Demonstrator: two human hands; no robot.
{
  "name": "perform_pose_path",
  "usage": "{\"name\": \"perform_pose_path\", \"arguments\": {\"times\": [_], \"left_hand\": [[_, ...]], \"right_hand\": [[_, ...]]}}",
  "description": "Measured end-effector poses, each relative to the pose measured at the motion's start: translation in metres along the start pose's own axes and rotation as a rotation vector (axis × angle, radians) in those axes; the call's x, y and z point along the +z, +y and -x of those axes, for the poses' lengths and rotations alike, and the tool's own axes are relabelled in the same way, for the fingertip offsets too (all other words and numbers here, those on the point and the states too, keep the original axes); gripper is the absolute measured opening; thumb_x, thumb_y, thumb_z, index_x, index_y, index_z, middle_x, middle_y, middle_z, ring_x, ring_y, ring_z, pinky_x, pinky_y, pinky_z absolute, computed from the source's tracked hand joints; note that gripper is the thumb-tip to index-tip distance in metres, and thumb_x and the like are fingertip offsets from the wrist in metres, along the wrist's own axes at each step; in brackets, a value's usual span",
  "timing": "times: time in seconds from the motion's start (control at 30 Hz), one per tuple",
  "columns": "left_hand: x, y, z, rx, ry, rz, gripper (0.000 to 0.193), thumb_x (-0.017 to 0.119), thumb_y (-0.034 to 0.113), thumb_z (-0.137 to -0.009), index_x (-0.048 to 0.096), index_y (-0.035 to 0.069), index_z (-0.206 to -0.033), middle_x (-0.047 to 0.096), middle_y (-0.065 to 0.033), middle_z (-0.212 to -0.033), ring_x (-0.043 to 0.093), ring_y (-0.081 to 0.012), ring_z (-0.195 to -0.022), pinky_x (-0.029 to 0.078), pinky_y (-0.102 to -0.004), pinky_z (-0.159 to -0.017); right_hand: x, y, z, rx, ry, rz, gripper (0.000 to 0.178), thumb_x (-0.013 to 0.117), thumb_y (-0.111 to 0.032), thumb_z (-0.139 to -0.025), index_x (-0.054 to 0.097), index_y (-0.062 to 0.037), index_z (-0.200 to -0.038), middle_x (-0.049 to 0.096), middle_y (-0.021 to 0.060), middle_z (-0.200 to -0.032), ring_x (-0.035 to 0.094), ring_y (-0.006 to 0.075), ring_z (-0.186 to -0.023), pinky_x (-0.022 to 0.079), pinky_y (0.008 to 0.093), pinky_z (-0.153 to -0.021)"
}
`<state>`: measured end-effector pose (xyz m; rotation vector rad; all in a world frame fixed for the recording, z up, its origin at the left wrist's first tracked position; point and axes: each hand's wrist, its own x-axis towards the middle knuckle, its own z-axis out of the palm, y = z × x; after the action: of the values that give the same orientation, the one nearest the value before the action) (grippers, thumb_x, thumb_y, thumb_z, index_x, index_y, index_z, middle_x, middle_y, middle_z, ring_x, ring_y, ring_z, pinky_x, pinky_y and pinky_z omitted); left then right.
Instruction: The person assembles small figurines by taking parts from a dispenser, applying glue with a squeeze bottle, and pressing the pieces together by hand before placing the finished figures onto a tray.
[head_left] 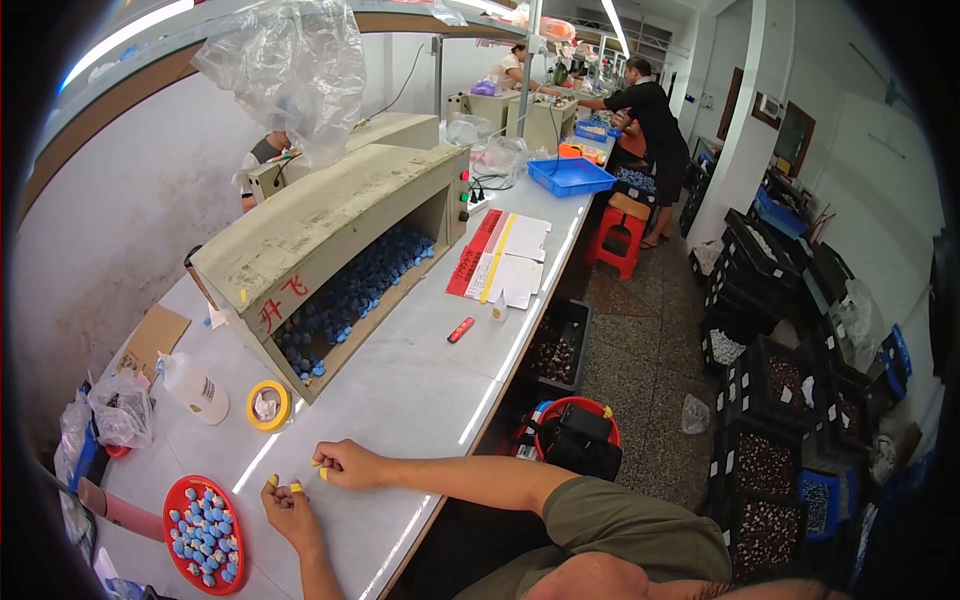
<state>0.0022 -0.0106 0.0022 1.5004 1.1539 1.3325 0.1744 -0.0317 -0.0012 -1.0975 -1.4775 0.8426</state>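
Blue-and-white rounded small pieces lie in a red round plastic tray, just left of the left hand's fingers.
The left hand holds its yellow-capped fingers bent and slightly parted over the pale grey table, nothing seen between the tips; the right hand, just beyond and to the right, has its fingers curled inward, and whether they grip anything cannot be told. A yellow ring-shaped tape roll sits beyond both hands' fingers, a white plastic bottle farther left. Farther beyond the fingers stands a long beige box-shaped machine, blue pieces heaped in its opening.
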Motion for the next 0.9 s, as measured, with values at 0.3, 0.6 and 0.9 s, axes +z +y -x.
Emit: {"name": "perform_pose_path", "arguments": {"times": [0.3, 0.6, 0.9], "left_hand": [[-0.007, -0.014, -0.005, -0.014, 0.002, -0.015, 0.022, 0.055, 0.0, -0.088, 0.051, -0.006, -0.108, 0.042, 0.0039, -0.074, 0.038, -0.0035, -0.062, 0.034, -0.0173, -0.055], [0.001, 0.008, 0.0, -0.051, -0.01, 0.018, 0.028, 0.058, 0.004, -0.089, 0.049, -0.005, -0.114, 0.045, 0.002, -0.076, 0.041, -0.004, -0.063, 0.035, -0.0172, -0.055], [0.0, 0.003, 0.001, -0.042, -0.001, 0.032, 0.033, 0.057, 0.003, -0.089, 0.046, -0.004, -0.119, 0.05, -0.0007, -0.08, 0.046, -0.0051, -0.063, 0.04, -0.018, -0.056]], "right_hand": [[0.001, 0.0, 0.0, 0.009, -0.013, 0.014, 0.017, 0.062, -0.005, -0.079, 0.054, 0.0012, -0.093, 0.055, 0.0048, -0.067, 0.048, 0.0101, -0.06, 0.042, 0.0272, -0.056], [-0.002, 0.0, 0.001, 0.015, 0.003, 0.002, 0.016, 0.061, -0.004, -0.078, 0.053, 0.0014, -0.091, 0.053, 0.0048, -0.065, 0.047, 0.0104, -0.059, 0.041, 0.0277, -0.055], [-0.001, 0.001, 0.0, 0.003, 0.001, 0.001, 0.017, 0.06, -0.004, -0.078, 0.053, 0.0018, -0.091, 0.053, 0.0053, -0.065, 0.047, 0.0105, -0.059, 0.041, 0.0277, -0.055]]}}
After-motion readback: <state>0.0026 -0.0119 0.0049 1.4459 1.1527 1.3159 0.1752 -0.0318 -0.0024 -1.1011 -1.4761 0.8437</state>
